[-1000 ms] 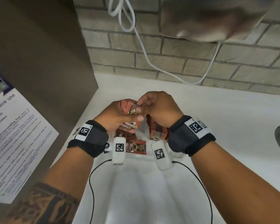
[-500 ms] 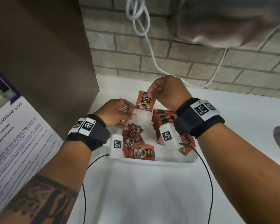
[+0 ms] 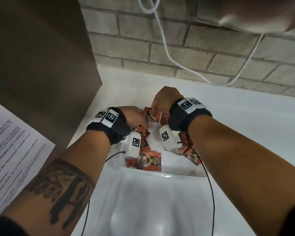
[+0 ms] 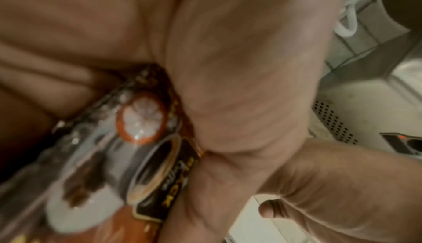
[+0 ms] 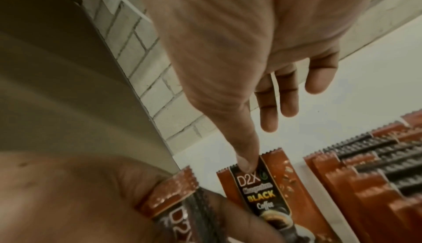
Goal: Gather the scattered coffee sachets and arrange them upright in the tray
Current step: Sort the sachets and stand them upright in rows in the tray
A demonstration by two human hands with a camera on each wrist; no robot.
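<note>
Clearly the right hand (image 3: 162, 99) is pinching one coffee sachet (image 3: 152, 114) by its crimped top edge, thumb pressing on the seal while the other fingers (image 5: 287, 95) are hanging straight and free beyond it. Below and to the outer side of that hand, a row of sachets (image 5: 365, 165) is already standing on edge inside the white tray (image 3: 177, 176), packed face to face. The left hand (image 3: 134, 118) is curling round a small bundle of sachets (image 4: 128, 138), thumb laid across their printed faces; how many it is holding cannot be told. More loose sachets (image 3: 146, 160) are lying flat in the tray beneath the left wrist, so the job looks partly done.

These packets are probably very light, thin and glossy, so they are likely sliding against each other and flopping over unless something is propping them. The film will bend, and the powder inside gives only a little body. The serrated seal at the top seems the best place to take hold, being flat and stiff enough for a fingertip pinch. Lowering each one against the standing row should be keeping it upright; a careless nudge could be toppling the whole row sideways.
</note>
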